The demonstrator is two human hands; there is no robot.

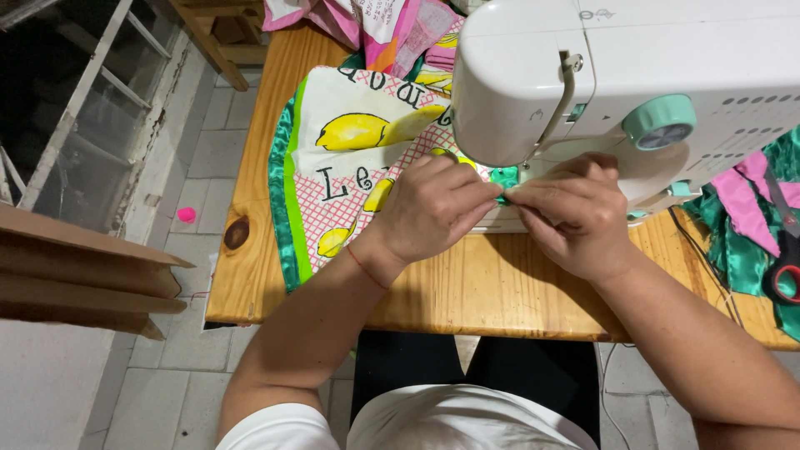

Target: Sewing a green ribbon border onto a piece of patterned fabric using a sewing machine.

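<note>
Your left hand (433, 208) and right hand (575, 212) are both pinching the shiny green satin trim (503, 177), seemingly folding it, beside the white sewing machine (617, 75).

The sewing machine (633, 75) blocked the space above; bare table (492, 292) lay open in front, scissors (783, 267) stood at the right.

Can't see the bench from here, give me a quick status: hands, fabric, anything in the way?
Left hand and right hand pinching green trim together. Lemon-print fabric lies left under the sewing machine. Machine head hides the needle.
</note>
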